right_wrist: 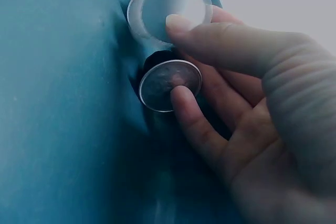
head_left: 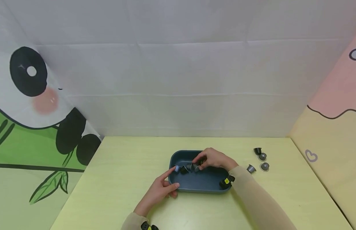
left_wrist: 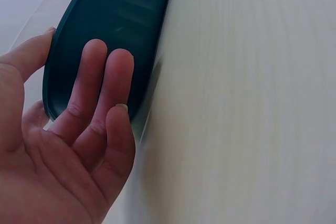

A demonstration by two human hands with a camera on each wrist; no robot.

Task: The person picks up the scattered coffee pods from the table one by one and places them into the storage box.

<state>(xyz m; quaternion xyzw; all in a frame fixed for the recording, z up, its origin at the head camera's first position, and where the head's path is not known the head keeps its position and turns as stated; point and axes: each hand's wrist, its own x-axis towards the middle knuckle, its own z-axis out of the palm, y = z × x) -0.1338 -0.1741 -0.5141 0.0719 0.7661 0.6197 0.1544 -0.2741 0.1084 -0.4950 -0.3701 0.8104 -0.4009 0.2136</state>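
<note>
A dark teal tray (head_left: 201,185) lies on the pale yellow table (head_left: 123,179). My left hand (head_left: 174,178) braces its left end: straight fingers (left_wrist: 100,82) press flat on the outer wall (left_wrist: 121,19), and one finger lies over the rim beside a grey capsule (head_left: 177,168). My right hand (head_left: 199,163) reaches into the tray and pinches a capsule with a foil lid (right_wrist: 169,85) among a few others (head_left: 184,170). In the right wrist view my right hand (right_wrist: 176,59) has one fingertip on that lid and another on a second foil-lidded capsule (right_wrist: 168,9).
Several loose capsules lie on the table right of the tray: a black one (head_left: 257,150) and grey ones (head_left: 262,156) (head_left: 265,166) (head_left: 251,168). Fabric walls close in the back and sides, with a panda print on the left.
</note>
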